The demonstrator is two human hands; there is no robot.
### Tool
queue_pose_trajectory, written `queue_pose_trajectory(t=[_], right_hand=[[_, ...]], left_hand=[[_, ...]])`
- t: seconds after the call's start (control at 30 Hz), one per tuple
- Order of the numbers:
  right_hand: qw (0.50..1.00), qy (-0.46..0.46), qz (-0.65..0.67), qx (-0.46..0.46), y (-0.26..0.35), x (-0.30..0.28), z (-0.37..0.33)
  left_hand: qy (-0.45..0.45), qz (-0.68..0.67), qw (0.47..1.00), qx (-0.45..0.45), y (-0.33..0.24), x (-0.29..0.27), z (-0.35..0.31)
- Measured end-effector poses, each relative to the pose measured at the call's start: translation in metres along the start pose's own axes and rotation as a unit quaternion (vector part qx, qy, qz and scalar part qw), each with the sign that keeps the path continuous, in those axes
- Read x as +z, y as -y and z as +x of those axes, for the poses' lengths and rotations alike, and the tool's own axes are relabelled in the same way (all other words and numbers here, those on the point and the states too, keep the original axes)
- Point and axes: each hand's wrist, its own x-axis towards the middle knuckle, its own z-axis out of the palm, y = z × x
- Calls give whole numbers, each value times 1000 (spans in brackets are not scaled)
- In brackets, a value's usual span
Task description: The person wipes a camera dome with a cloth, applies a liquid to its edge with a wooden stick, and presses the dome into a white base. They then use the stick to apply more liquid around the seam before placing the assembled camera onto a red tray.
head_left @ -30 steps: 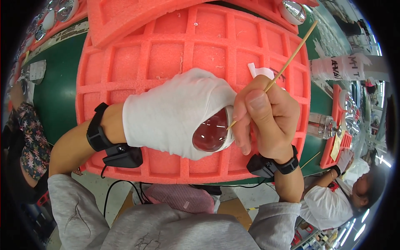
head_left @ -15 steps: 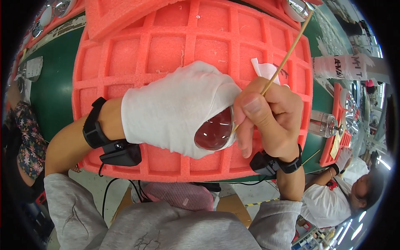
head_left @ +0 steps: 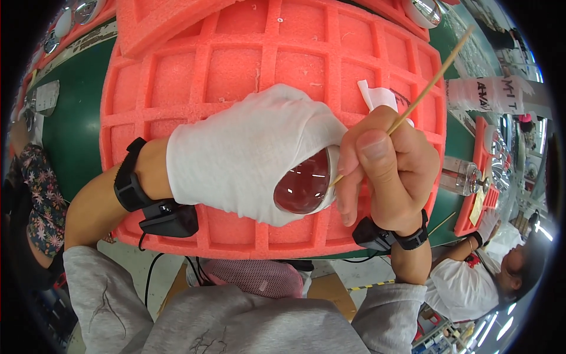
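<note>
My left hand [head_left: 242, 150], in a white glove, is closed around a shiny rounded dome [head_left: 303, 183] that reflects dark red. Glove fabric hides most of the dome, so its full shape cannot be made out. Between the thumb and fingers of my bare right hand [head_left: 394, 168] is a thin wooden stick [head_left: 435, 78]. Its long end points up and to the right, while the lower tip is at the right edge of the dome. Both hands are over a red foam tray [head_left: 233, 74] with square compartments. A white cloth or tissue piece [head_left: 377, 95] lies in the tray beyond my right hand.
Another red foam piece [head_left: 159, 23] overlaps the tray's far left corner. On the green table [head_left: 79, 135], a clear bottle [head_left: 460, 175] stands right of the tray, near a wrapped white post [head_left: 486, 94]. A co-worker [head_left: 466, 277] is at the right; another person's patterned sleeve [head_left: 44, 194] shows at the left.
My right hand has shifted slightly to the right, and the stick leans further right. The dome and my left hand have barely moved.
</note>
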Motion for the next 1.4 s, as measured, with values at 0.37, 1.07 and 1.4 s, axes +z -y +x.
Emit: queue_pose_trajectory(t=[0.37, 1.07, 1.4], right_hand=[[975, 99, -138, -145, -8, -6, 3], [955, 48, -216, -196, -1, -1, 5], [991, 36, -75, -101, -3, -3, -2]], left_hand=[[-4, 31, 999, 24, 1, 0, -2], [17, 53, 998, 16, -2, 0, 2], [12, -3, 1000, 3, 1, 1, 0]])
